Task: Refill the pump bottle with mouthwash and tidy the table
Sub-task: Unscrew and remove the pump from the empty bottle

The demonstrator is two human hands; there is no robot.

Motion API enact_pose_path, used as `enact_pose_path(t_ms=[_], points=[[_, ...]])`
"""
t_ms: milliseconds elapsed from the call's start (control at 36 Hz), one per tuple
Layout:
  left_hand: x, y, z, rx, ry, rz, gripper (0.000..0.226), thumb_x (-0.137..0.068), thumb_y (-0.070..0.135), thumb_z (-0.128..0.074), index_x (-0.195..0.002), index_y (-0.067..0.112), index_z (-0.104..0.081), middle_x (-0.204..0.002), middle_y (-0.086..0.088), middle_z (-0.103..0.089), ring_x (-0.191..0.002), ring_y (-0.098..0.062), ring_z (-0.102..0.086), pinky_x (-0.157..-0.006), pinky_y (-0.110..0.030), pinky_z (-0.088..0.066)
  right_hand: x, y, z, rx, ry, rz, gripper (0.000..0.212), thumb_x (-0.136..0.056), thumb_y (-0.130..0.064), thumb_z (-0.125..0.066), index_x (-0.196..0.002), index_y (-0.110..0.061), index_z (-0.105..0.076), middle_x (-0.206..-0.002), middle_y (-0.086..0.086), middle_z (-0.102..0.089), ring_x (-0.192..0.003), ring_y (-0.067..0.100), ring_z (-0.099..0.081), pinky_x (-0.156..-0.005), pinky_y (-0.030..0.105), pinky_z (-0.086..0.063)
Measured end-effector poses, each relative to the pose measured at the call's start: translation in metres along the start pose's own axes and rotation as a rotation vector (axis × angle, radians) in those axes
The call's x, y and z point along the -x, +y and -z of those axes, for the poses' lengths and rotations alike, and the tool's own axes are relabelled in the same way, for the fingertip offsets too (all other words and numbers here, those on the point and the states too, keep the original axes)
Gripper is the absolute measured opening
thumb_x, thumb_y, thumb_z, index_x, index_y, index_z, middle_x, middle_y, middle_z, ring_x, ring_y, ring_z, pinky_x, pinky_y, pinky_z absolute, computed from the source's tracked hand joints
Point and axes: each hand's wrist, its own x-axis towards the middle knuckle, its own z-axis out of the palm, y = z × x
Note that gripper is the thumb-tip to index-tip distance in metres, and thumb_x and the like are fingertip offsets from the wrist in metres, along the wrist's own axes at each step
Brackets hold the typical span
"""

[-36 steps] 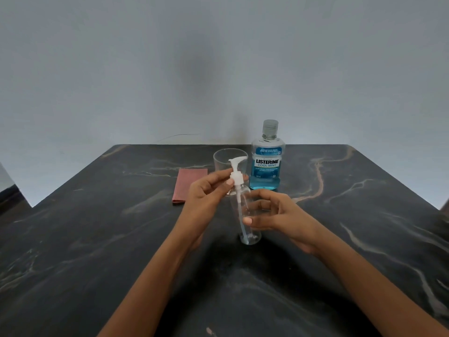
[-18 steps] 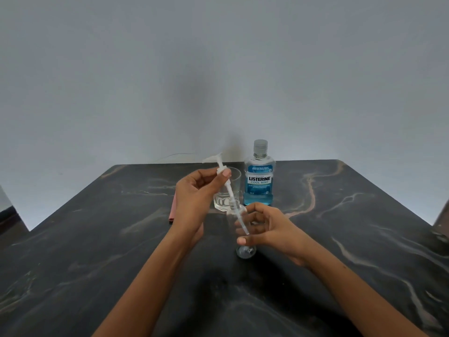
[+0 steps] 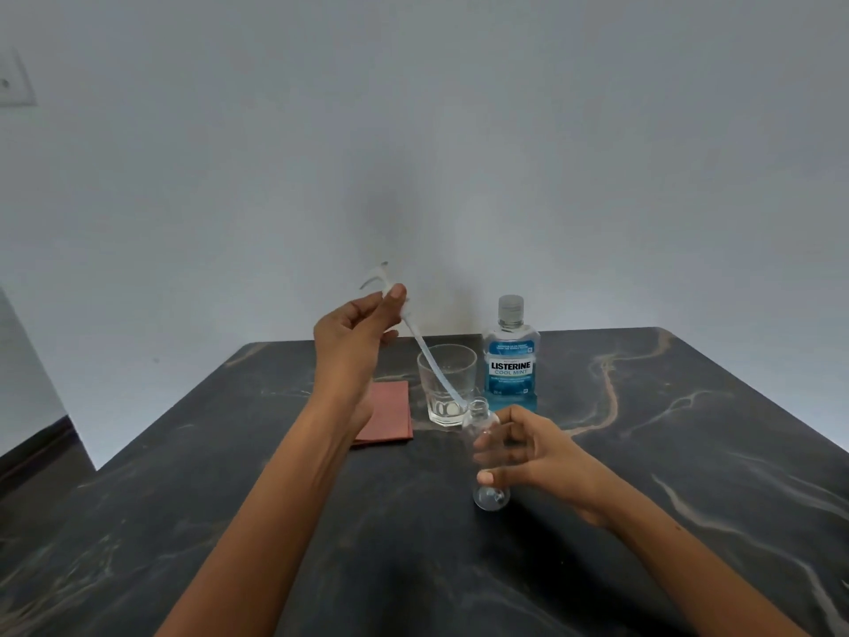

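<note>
Pump (image 3: 404, 310) lifted higher by left hand (image 3: 353, 333), tube nearly out of bottle (image 3: 482, 434)

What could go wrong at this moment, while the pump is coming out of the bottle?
The tube's tip is just at the pump bottle neck; if it catches, the light bottle may tip, held only by the right hand.
The left hand swings the pump over the glass, which it might knock.

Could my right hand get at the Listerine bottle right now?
Probably not at once: the right hand is busy holding the pump bottle. The Listerine bottle stands just behind it with nothing between, so letting go would free the way.
</note>
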Motion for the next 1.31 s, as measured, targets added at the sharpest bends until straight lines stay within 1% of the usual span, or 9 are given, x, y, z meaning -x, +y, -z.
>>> enact_pose_path(t_ms=[167,278,417,667,750,806,861,1194,1306], points=[[0.015,-0.033,0.026,-0.11,-0.033,0.233,0.018,-0.077,0.022,-0.074,-0.091,0.01,-0.073,-0.082,-0.002,-0.074,-0.076,-0.011,-0.064,-0.07,-0.023,-0.049,0.001,-0.001,-0.003,0.017,0.003,0.015,0.05,-0.069,0.002,-0.08,-0.109,-0.012,-0.052,-0.112,0.012,-0.066,-0.098,0.019,-0.07,-0.084,0.033,-0.058],[0.023,-0.054,0.043,-0.162,-0.045,0.371,0.018,-0.077,0.017,-0.075,-0.09,0.005,-0.071,-0.08,-0.005,-0.074,-0.074,-0.012,-0.066,-0.071,-0.024,-0.055,0.0,0.0,-0.007,0.04,0.016,0.03,0.05,-0.069,-0.002,-0.08,-0.11,-0.014,-0.053,-0.11,0.009,-0.067,-0.1,0.018,-0.069,-0.086,0.034,-0.057],[0.027,-0.07,0.057,-0.33,-0.068,0.414,0.016,-0.072,0.024,-0.08,-0.081,0.013,-0.071,-0.071,0.002,-0.076,-0.068,-0.007,-0.067,-0.068,-0.023,-0.047,-0.001,0.001,-0.01,0.051,0.044,0.064,0.05,-0.069,-0.005,-0.081,-0.111,-0.017,-0.056,-0.108,0.006,-0.069,-0.099,0.017,-0.069,-0.083,0.031,-0.057],[0.032,-0.087,0.063,-0.527,-0.094,0.264,0.017,-0.067,0.022,-0.084,-0.072,0.008,-0.074,-0.066,0.003,-0.07,-0.054,-0.001,-0.056,-0.046,-0.008,-0.04,-0.002,0.004,-0.018,0.03,0.098,0.09,0.051,-0.07,-0.004,-0.08,-0.114,-0.013,-0.056,-0.108,0.004,-0.07,-0.094,0.013,-0.071,-0.078,0.025,-0.058],[0.034,-0.093,0.064,-0.596,-0.117,0.209,0.02,-0.063,0.021,-0.087,-0.07,0.007,-0.075,-0.069,-0.005,-0.072,-0.052,0.002,-0.059,-0.06,-0.015,-0.047,-0.002,0.004,-0.023,0.068,0.111,0.095,0.051,-0.069,-0.008,-0.081,-0.112,-0.014,-0.055,-0.109,0.003,-0.069,-0.095,0.013,-0.071,-0.083,0.029,-0.058],[0.036,-0.097,0.065,-0.655,-0.133,0.183,0.025,-0.061,0.024,-0.088,-0.07,0.006,-0.075,-0.072,-0.008,-0.074,-0.064,-0.008,-0.065,-0.072,-0.026,-0.052,-0.003,0.004,-0.026,0.087,0.114,0.105,0.049,-0.068,-0.009,-0.082,-0.109,-0.015,-0.056,-0.109,0.003,-0.068,-0.096,0.014,-0.07,-0.086,0.032,-0.058],[0.036,-0.1,0.065,-0.706,-0.154,0.15,0.027,-0.06,0.027,-0.089,-0.071,0.007,-0.075,-0.073,-0.006,-0.075,-0.073,-0.015,-0.07,-0.077,-0.028,-0.055,-0.003,0.005,-0.03,0.108,0.114,0.109,0.048,-0.068,-0.009,-0.083,-0.107,-0.016,-0.055,-0.109,0.003,-0.068,-0.097,0.014,-0.07,-0.087,0.035,-0.057],[0.042,-0.104,0.064,-0.885,-0.177,-0.039,0.027,-0.062,0.032,-0.087,-0.071,0.01,-0.073,-0.066,0.004,-0.071,-0.061,0.0,-0.065,-0.058,-0.006,-0.048,-0.003,0.007,-0.032,0.221,0.108,0.153,0.049,-0.069,-0.016,-0.083,-0.108,-0.02,-0.054,-0.107,-0.003,-0.067,-0.096,0.005,-0.069,-0.083,0.025,-0.057],[0.043,-0.108,0.064,-0.904,-0.175,-0.072,0.027,-0.061,0.032,-0.088,-0.069,0.012,-0.071,-0.064,0.006,-0.069,-0.059,0.0,-0.065,-0.06,-0.012,-0.051,-0.002,0.008,-0.031,0.245,0.086,0.152,0.054,-0.064,-0.018,-0.086,-0.108,-0.021,-0.055,-0.108,-0.005,-0.067,-0.098,0.004,-0.068,-0.081,0.022,-0.057]])
